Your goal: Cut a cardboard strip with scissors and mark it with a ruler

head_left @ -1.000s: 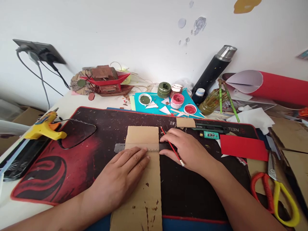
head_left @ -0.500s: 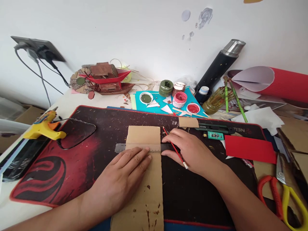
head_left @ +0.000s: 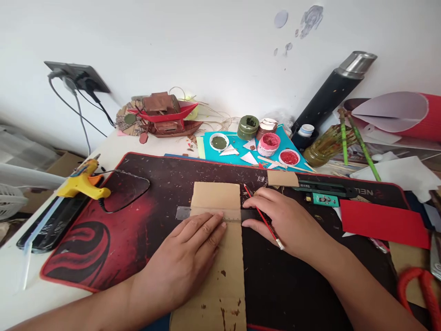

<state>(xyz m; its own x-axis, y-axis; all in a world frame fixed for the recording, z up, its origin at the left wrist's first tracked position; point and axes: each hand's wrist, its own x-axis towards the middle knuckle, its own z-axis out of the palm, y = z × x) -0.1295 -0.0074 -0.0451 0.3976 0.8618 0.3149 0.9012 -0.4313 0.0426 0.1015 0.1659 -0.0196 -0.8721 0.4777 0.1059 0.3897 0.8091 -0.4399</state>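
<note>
A strip of brown cardboard (head_left: 220, 271) lies lengthwise on the dark desk mat, its lower part marked with brown stains. Across it rests a clear ruler (head_left: 183, 212), its left end sticking out past the cardboard. My left hand (head_left: 191, 250) presses flat on ruler and cardboard, fingers stretched out and close together. At the cardboard's right edge, my right hand (head_left: 285, 218) has a red pencil (head_left: 263, 216) held slantwise in it, tip up and away, eraser end towards me. Its thumb and fingertips are bent beside the ruler's right end; whether they touch it I cannot tell.
A yellow hot glue gun (head_left: 82, 181) lies left. Behind the mat stand model boats (head_left: 165, 115) and open paint jars (head_left: 268, 144) on a turquoise sheet (head_left: 213, 140). Right are a green cutter (head_left: 324, 188), a lighter (head_left: 323, 199), red card (head_left: 382, 221) and scissors (head_left: 423, 285).
The whole view has shifted, so everything appears further right. Both hands keep nearly the same place on the ruler and cardboard, and the pencil stays in my right hand.
</note>
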